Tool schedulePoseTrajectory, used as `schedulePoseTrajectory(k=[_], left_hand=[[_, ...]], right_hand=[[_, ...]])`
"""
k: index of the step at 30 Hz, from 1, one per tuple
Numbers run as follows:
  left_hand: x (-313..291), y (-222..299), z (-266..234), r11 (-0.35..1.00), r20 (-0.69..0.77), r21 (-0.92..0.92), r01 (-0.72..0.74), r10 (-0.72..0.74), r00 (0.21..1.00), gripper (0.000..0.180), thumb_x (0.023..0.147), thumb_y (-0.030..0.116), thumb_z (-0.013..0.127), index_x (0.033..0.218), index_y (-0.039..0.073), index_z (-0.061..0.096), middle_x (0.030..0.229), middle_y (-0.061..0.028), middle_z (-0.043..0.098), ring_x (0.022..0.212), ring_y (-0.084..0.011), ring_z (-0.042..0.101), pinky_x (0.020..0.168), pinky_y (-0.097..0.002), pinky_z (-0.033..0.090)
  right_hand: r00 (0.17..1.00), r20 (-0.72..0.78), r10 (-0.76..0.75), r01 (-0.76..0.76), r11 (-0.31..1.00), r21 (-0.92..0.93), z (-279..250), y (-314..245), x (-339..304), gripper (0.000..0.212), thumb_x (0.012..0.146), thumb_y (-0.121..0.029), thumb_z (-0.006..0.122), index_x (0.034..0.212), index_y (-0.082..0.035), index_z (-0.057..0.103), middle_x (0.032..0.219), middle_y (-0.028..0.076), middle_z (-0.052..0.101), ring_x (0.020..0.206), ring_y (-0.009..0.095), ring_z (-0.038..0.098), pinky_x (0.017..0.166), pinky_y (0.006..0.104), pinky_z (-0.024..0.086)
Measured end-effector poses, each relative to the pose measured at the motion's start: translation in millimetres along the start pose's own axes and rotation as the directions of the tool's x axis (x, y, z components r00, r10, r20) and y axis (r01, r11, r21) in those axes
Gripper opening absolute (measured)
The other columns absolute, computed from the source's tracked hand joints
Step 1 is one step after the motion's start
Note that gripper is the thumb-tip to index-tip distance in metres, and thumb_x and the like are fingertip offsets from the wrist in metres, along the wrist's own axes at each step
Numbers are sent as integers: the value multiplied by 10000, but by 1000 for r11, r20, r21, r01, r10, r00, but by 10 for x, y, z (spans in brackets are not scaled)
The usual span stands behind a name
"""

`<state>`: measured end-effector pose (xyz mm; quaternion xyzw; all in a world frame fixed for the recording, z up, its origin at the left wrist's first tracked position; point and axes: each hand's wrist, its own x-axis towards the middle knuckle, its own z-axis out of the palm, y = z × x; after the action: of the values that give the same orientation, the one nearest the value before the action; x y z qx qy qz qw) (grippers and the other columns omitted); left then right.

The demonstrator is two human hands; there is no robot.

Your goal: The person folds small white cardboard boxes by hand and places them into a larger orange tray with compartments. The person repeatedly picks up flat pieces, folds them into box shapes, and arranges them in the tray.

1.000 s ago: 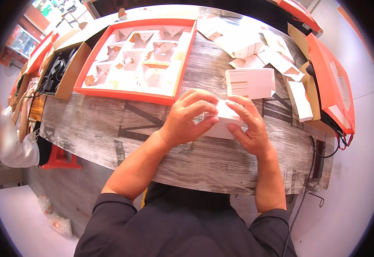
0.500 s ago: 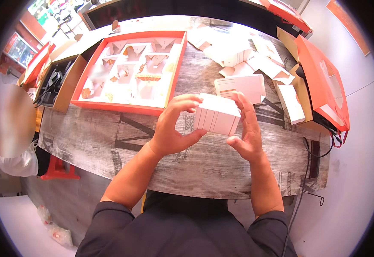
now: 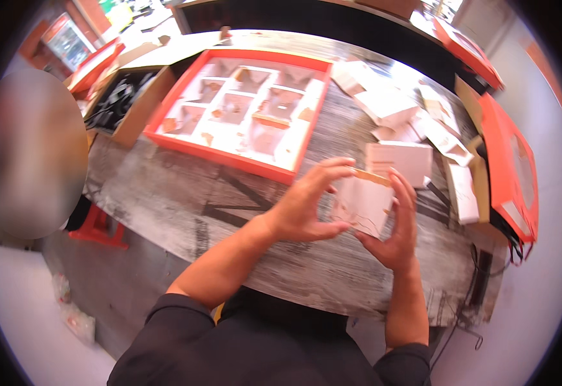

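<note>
Between my two hands, just above the wooden table, is a small white card box [image 3: 362, 201] with a gold-brown strip along its far edge. My left hand [image 3: 312, 204] grips its left side, thumb near the lower corner and fingers at the upper one. On the other side my right hand [image 3: 393, 222] holds it with the thumb below and fingers bent along the edge. Right behind the box lies a white card piece [image 3: 402, 161] with printed lines. To the far left stands a shallow red box [image 3: 229, 164] divided into white compartments.
Several folded white card pieces [image 3: 390, 106] are heaped at the back right. An orange-red carton with a round window [image 3: 511, 164] stands at the right edge, cables beneath it. A brown box of black items [image 3: 142, 106] sits at the left; a blurred person is beside it.
The view has shifted, so the table's contents sit further right and lower. My hands have turned the white box, showing a different face with a gold-brown edge, and the right hand has closed onto it.
</note>
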<state>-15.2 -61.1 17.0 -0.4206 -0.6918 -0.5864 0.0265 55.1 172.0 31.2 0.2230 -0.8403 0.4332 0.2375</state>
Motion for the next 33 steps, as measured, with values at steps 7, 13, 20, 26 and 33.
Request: schedulePoseTrajectory(k=[7, 13, 20, 26, 33], left_hand=[[39, 116, -19, 971, 9, 195, -139, 140, 990, 703, 620, 119, 905, 1221, 103, 541, 1522, -184, 480, 1389, -410, 480, 1111, -477, 454], [16, 125, -3, 947, 67, 265, -181, 169, 983, 684, 630, 127, 903, 1203, 105, 529, 1469, -187, 514, 1349, -415, 510, 1087, -478, 473], [104, 219, -178, 957, -100, 265, -123, 154, 983, 688, 640, 52, 866, 1225, 89, 504, 1477, -196, 492, 1360, -421, 492, 1083, -458, 476], [294, 277, -884, 877, -194, 455, -154, 266, 944, 694, 661, 50, 843, 1257, 66, 489, 1391, -206, 544, 1294, -416, 538, 1084, -446, 461], [397, 192, -1628, 733, 126, 674, 92, -236, 963, 693, 740, 95, 784, 1370, 70, 496, 1438, -194, 539, 1386, -367, 500, 1167, -427, 407]], right_hand=[[996, 38, -79, 82, 993, -87, 5, -5, -46, 1050, 686, -312, 955, 1526, -10, 403, 1553, 224, 435, 1429, 415, 448, 1142, 511, 423], [981, 121, -153, 171, 973, -156, 29, 0, -7, 1054, 688, -396, 953, 1524, -32, 425, 1581, 251, 402, 1455, 430, 419, 1160, 534, 399], [998, -67, -9, 11, 999, 43, 59, -7, -73, 1162, 719, -610, 881, 1578, -36, 348, 1647, 249, 313, 1487, 383, 380, 1070, 477, 478], [999, -10, 34, -34, 999, -30, 46, 6, -65, 1021, 786, -540, 868, 1550, -30, 421, 1630, 228, 345, 1440, 366, 437, 1017, 445, 512], [996, 71, 50, -46, 998, -53, 81, -10, -60, 975, 784, -509, 872, 1531, -40, 455, 1604, 228, 366, 1434, 380, 446, 1020, 458, 521]])
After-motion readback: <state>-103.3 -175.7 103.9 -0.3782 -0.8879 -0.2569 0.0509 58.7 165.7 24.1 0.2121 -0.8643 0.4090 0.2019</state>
